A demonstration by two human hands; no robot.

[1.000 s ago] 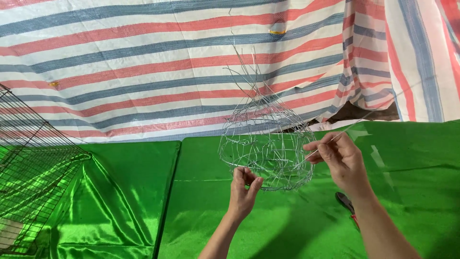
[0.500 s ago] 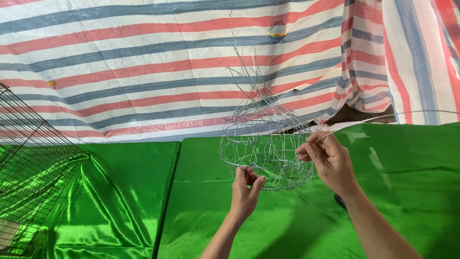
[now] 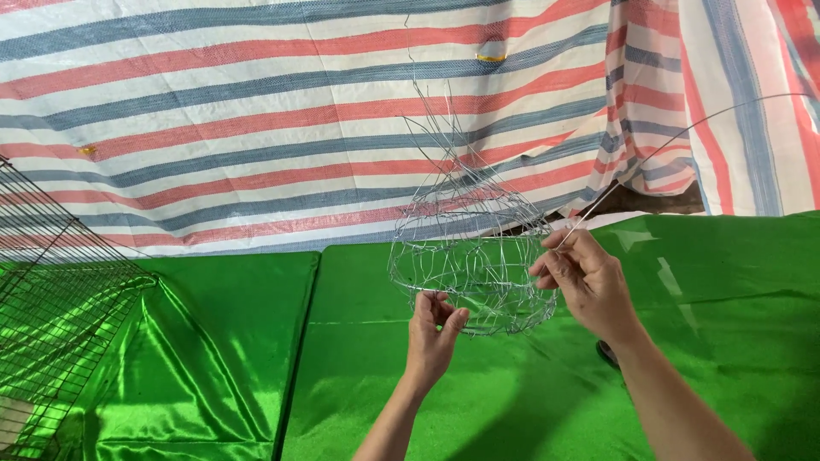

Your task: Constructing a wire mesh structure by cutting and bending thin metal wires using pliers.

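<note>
A woven wire basket frame (image 3: 468, 256) of thin silver wire hangs in the air above the green cloth, with several loose wire ends sticking up from its top. My left hand (image 3: 433, 331) pinches its lower rim from below. At the frame's right rim my right hand (image 3: 582, 280) grips a long loose wire (image 3: 683, 137). That wire curves up and away to the right.
Shiny green cloth (image 3: 342, 376) covers the tables, with a gap between two of them. A dark wire grid panel (image 3: 51, 290) leans at the left. A striped red, blue and white tarpaulin (image 3: 256, 111) hangs behind. A dark tool (image 3: 606, 353) lies partly hidden under my right wrist.
My right hand has moved in to the frame's right rim and closed on the long wire. The left hand has kept its hold on the lower rim.
</note>
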